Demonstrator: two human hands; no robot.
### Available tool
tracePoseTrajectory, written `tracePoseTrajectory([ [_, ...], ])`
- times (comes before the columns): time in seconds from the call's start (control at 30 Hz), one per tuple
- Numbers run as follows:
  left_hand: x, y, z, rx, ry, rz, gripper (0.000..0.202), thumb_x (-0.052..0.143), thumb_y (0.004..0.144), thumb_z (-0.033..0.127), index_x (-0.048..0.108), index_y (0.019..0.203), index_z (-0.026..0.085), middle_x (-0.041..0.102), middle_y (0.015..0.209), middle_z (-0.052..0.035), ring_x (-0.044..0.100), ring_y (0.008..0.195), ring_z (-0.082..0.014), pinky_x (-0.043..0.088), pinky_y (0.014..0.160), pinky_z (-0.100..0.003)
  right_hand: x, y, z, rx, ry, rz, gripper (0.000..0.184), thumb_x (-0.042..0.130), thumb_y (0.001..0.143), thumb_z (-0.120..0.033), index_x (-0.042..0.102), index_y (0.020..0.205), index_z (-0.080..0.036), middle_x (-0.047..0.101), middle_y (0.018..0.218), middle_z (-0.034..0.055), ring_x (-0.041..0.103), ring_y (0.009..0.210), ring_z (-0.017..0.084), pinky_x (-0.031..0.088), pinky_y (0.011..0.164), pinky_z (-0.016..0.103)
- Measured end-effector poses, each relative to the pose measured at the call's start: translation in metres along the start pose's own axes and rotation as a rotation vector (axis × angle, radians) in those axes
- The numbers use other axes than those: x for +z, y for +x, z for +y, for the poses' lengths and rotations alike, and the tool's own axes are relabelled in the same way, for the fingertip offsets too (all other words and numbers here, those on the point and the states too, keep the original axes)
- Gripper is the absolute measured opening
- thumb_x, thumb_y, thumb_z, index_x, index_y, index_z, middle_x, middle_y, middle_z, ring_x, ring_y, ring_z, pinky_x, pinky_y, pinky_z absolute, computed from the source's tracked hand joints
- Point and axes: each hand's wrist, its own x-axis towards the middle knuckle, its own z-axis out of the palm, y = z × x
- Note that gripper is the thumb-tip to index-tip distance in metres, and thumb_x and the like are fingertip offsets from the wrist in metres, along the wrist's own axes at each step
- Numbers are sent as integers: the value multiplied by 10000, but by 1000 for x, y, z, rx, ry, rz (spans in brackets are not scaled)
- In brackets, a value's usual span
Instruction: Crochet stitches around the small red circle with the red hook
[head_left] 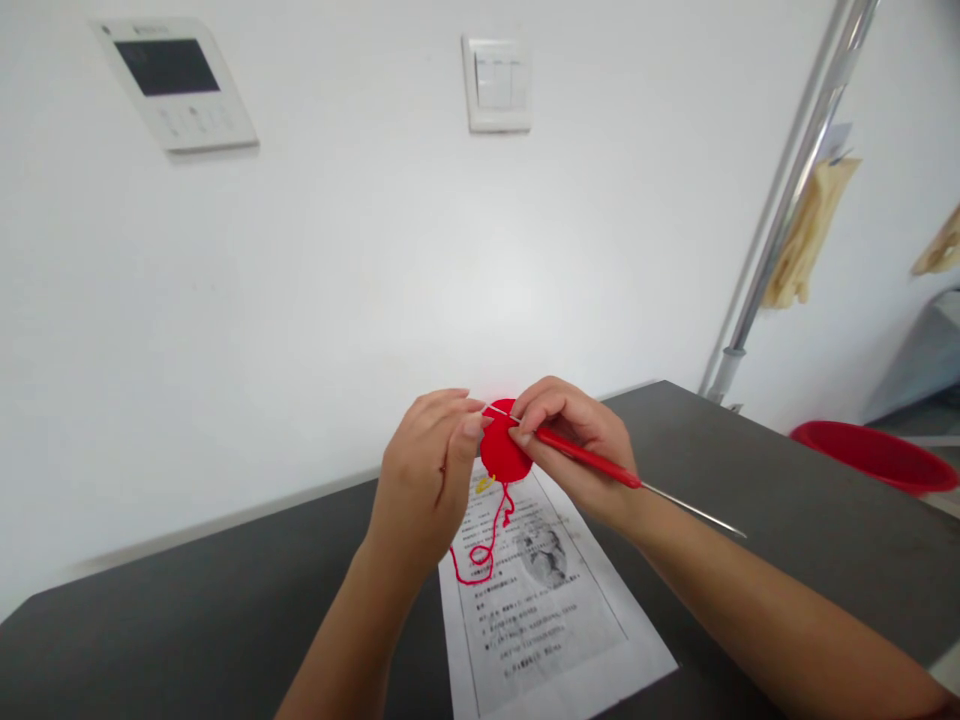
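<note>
My right hand (571, 432) is closed around a crochet hook with a red handle (589, 456). The hook's thin metal end points left, and a second metal shaft sticks out at the lower right. Between my hands hangs a round red crochet piece (505, 452). My left hand (429, 460) pinches the piece's upper left edge close to the hook tip; the fingers hide part of that contact. Red yarn (492, 550) trails down from the piece in a loop towards my left wrist. Something small and yellow (485, 484) is at its lower edge.
A printed sheet (555, 630) with a picture lies on the dark table (225, 600) below my hands. The white wall rises behind it, carrying a panel (176, 85) and a switch (498, 84). A metal pole (795, 200) and red basin (874, 455) are at the right.
</note>
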Motion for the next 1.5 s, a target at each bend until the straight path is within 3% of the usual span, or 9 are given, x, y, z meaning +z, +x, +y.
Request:
tracePoseTrajectory([
  [0.17,2,2,2,-365,-387,-173,317,529,977,380,797,981,211,781,1049,-74,682,1002,-247,506,922,-366,-1,-1,-1,-42,-62,29,121,664,898,-134,632,817,-217,654,887,24,639,791,134,528,719,283],
  [0.3,3,1,-1,-543,-675,-210,180,736,830,308,803,966,211,793,968,-51,702,888,-216,528,831,-323,-3,1,-4,-143,-163,-43,92,660,899,-137,632,877,-222,667,897,44,658,824,159,555,746,320],
  [0.5,4,3,-2,-599,-716,-161,181,813,750,261,815,922,205,799,951,-47,709,874,-191,540,833,-290,-8,3,-7,-322,-310,-161,196,618,905,-107,634,1062,-224,717,970,84,696,950,202,592,816,367],
  [0.73,2,6,3,-657,-803,-89,179,831,714,262,823,881,199,805,825,-46,732,771,-179,567,792,-293,-8,3,-3,-411,-369,-176,232,628,897,-83,641,1079,-225,751,977,90,722,911,195,616,765,339],
  [0.83,-2,7,3,-687,-815,-103,250,867,652,258,822,887,186,796,756,-52,735,728,-198,576,775,-330,-10,5,-3,-438,-393,-192,234,636,885,-81,648,1072,-222,751,961,98,728,895,197,621,739,334],
  [1.07,-11,8,1,-671,-700,-178,334,891,619,267,809,927,169,801,811,-75,738,777,-231,591,788,-377,-16,11,-1,-612,-473,-262,276,667,870,-71,677,1091,-236,777,1070,120,743,985,232,634,801,400],
  [1.17,-15,8,3,-664,-667,-176,312,890,610,239,809,903,173,794,791,-65,725,787,-219,589,764,-345,-14,9,-3,-553,-382,-265,298,664,880,-63,689,1124,-232,790,1058,114,749,984,221,633,817,389],
  [1.37,-21,7,7,-596,-571,-175,247,821,692,217,817,938,204,798,898,-68,721,857,-231,581,741,-321,-11,4,-5,-167,-79,-167,193,707,885,-120,756,1009,-260,800,1007,57,753,938,196,632,821,356],
  [1.5,-22,6,7,-561,-507,-130,170,776,743,223,821,905,203,797,933,-70,714,853,-229,571,756,-330,-10,7,-4,3,123,-94,71,758,865,-185,780,906,-239,806,935,49,760,898,189,640,807,342],
])
